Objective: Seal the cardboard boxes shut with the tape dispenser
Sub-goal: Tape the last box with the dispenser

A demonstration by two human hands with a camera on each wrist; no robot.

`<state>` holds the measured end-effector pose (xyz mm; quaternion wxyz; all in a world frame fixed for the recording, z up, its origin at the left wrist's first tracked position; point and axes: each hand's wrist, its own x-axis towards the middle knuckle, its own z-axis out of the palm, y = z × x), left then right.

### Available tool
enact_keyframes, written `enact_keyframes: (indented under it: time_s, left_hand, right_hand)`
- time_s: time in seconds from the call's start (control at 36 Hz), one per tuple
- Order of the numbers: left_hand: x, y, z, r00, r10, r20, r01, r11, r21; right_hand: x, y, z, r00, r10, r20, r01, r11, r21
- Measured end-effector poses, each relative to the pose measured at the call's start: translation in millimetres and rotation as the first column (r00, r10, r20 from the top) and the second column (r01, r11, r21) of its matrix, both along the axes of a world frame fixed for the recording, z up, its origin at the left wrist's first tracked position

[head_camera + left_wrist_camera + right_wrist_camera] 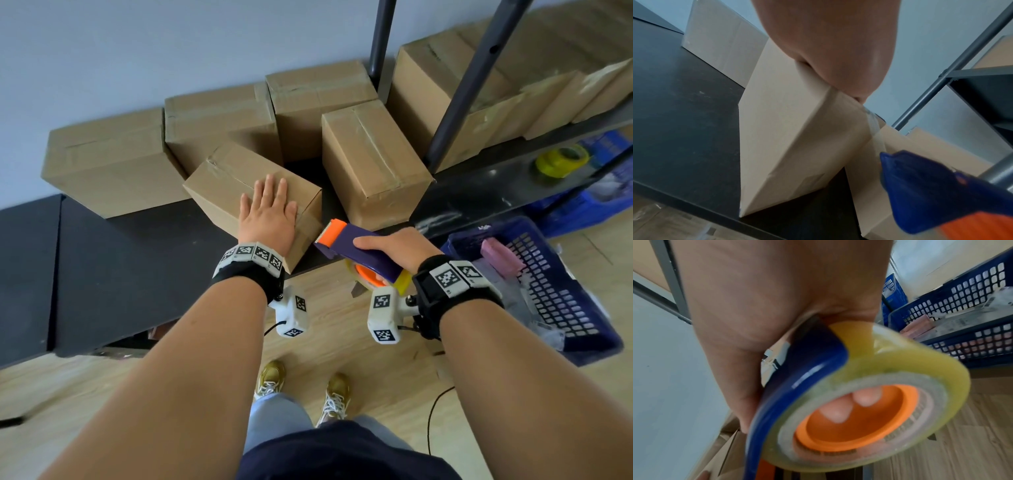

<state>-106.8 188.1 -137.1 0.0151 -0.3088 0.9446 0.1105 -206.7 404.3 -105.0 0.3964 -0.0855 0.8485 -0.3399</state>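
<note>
A small cardboard box sits at an angle near the front edge of the black table. My left hand lies flat on its top with straight fingers; its palm shows in the left wrist view. My right hand grips the blue tape dispenser just right of the box, its orange blade end close to the box's near right corner. The yellowish tape roll with its orange hub fills the right wrist view, two fingertips inside the hub.
Several more taped boxes stand along the wall behind. A dark shelf post rises at right, with a spare tape roll on the shelf. A blue plastic basket stands on the wooden floor right of my hand.
</note>
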Motion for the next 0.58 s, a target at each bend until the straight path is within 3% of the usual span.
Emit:
enact_keyframes:
  time_s: [0.36, 0.58]
  left_hand:
    - [4, 3, 0, 1.0, 0.005, 0.022, -0.005, 1.0, -0.004]
    - [1, 3, -2, 0.998, -0.018, 0.062, 0.023, 0.997, -0.075]
  right_hand:
    - [7, -38, -3, 0.985, 0.023, -0.17, -0.012, 0.998, 0.069]
    - [0, -54, -1, 0.998, -0.044, -0.046, 0.046, 0.998, 0.046]
